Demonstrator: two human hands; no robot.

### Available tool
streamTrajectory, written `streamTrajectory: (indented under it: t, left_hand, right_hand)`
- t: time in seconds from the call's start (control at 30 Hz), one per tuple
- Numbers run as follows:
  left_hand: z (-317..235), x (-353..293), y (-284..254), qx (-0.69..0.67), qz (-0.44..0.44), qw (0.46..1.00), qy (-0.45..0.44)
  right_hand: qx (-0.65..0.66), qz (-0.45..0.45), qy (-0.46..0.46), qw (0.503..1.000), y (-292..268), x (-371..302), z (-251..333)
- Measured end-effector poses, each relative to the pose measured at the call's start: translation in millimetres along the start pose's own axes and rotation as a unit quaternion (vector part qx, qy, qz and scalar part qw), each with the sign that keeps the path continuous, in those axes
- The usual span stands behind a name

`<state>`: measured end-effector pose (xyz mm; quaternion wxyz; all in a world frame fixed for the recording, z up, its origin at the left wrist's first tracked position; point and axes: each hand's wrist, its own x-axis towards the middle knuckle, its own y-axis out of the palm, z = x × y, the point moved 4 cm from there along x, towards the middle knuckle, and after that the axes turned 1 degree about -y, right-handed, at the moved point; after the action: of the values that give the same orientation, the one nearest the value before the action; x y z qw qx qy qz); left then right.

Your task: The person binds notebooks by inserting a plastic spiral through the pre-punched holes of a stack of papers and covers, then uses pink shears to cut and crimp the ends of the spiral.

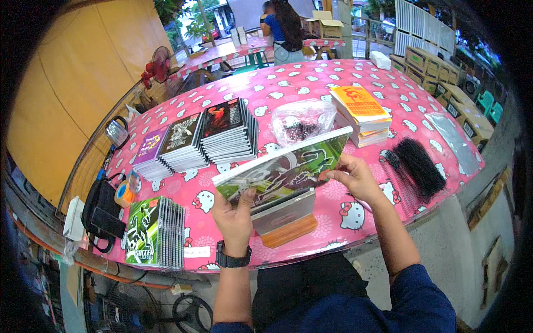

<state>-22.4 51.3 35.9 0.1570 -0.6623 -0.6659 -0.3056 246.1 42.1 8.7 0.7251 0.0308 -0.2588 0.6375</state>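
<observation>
A stack of sheets with a green soccer cover (288, 164), tilted, is held up in front of me. My left hand (233, 216) grips its left end, thumb on the cover and fingers behind. At its lower right corner, my right hand (355, 178) has thumb and forefinger pinched together on the edge. Just under it stands a grey upright holder (286, 213) on a wooden base (291, 232), partly hidden by the sheets. Black plastic spiral coils (419, 166) lie in a bundle to the right of my right hand. Bound soccer notebooks (145, 233) are piled left of my left hand.
Purple (150, 147), brown (182, 136) and black-covered notebooks (225, 119) stand in piles at left. A plastic bag (302, 119) with dark bits and orange-covered stacks (358, 105) lie beyond. Orange tape (124, 194) and a black bag (102, 211) line the left edge. Another person (283, 28) stands far back.
</observation>
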Motion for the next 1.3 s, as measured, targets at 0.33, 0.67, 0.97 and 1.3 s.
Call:
streamTrajectory:
  t: [0.33, 0.67, 0.97, 1.3]
  left_hand:
    - [33, -26, -35, 0.099, 0.030, 0.991, -0.088]
    - [81, -23, -95, 0.009, -0.134, 0.981, -0.141]
    - [77, 9, -98, 0.021, -0.111, 0.983, -0.146]
    - [6, -20, -43, 0.441, -0.068, 0.886, 0.124]
  right_hand:
    - [0.036, 0.089, 0.038, 0.995, 18, -15, -27]
    - [0.041, 0.156, -0.072, 0.984, 111, -74, -28]
    - [-0.509, -0.189, 0.167, 0.823, -146, -51, -118]
    - [-0.271, -0.228, -0.002, 0.935, -97, -16, -7]
